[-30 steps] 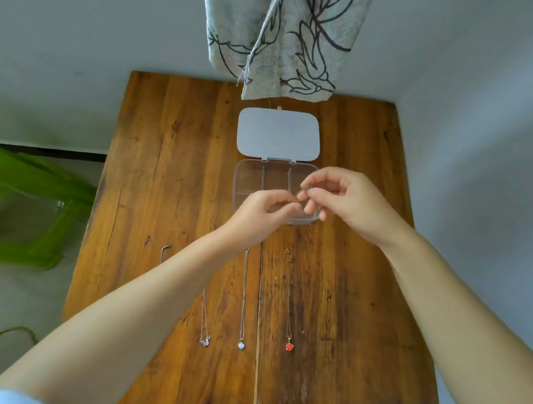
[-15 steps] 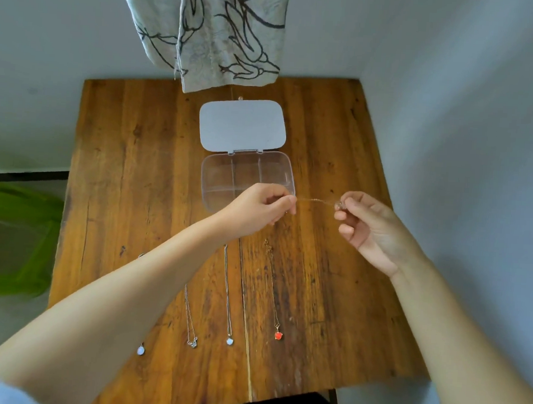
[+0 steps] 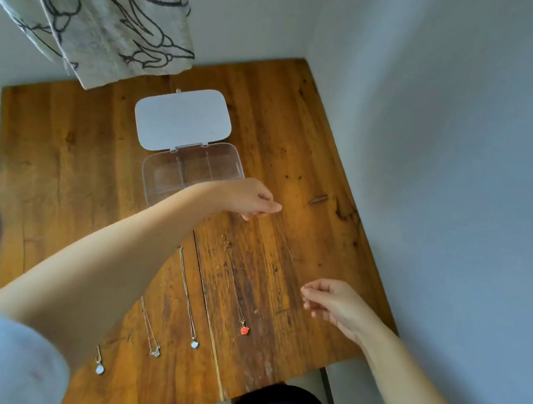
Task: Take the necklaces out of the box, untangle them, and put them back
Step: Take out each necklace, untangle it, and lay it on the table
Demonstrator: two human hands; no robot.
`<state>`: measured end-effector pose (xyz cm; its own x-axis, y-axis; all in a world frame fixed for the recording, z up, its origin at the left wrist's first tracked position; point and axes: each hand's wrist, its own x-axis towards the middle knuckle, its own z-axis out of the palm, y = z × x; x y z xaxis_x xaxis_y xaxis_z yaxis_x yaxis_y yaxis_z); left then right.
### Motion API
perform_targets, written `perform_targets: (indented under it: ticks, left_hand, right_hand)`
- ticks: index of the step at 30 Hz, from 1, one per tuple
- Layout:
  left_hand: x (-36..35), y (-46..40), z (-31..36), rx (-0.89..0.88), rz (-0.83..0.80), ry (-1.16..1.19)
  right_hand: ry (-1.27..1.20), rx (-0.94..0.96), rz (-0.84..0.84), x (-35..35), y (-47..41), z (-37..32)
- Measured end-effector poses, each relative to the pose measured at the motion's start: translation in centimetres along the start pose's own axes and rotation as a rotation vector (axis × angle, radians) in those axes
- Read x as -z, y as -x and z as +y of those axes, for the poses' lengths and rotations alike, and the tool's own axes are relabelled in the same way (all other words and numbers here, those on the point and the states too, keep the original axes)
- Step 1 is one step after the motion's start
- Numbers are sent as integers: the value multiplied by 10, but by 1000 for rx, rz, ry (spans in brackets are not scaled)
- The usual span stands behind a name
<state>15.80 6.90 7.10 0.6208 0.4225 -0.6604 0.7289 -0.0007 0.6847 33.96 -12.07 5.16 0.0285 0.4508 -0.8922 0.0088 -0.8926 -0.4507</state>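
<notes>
- My right hand (image 3: 335, 306) hovers nearest, fingertips pinched; chain too thin to see.
- Four necklaces (image 3: 190, 306) lie straight on the table (image 3: 74, 159).
- My left hand (image 3: 252, 201) pinches likewise, beside the open box (image 3: 195, 169).

Both forearms are bare from the elbow down, with no watch, ring or bracelet showing on the left hand (image 3: 252, 201) or the right hand (image 3: 334, 302). A short pale grey-blue fabric sleeve (image 3: 12, 364) covers the left upper arm, marked near its edge with a blurred red patch. At the bottom, dark, nearly black trousers (image 3: 278, 402) cover the lap.
</notes>
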Motion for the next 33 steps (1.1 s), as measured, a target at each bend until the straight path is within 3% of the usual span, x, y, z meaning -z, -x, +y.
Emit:
perform_targets:
  ticks: [5, 10, 21, 24, 33]
  left_hand:
    - [-16, -31, 1, -21, 16, -354]
    - [-41, -50, -6, 20, 65, -682]
    - [-54, -59, -33, -156, 313, -905]
    - [-54, -54, -36, -181, 382, -835]
    - [-60, 46, -68, -156, 589, -288]
  right_hand:
    - [-95, -105, 104, -20, -4, 32]
    - [242, -8, 244, -32, -10, 47]
    - [509, 89, 260, -27, -13, 52]
    - [538, 100, 256, -26, -9, 48]
    - [690, 301, 234, -59, -2, -15]
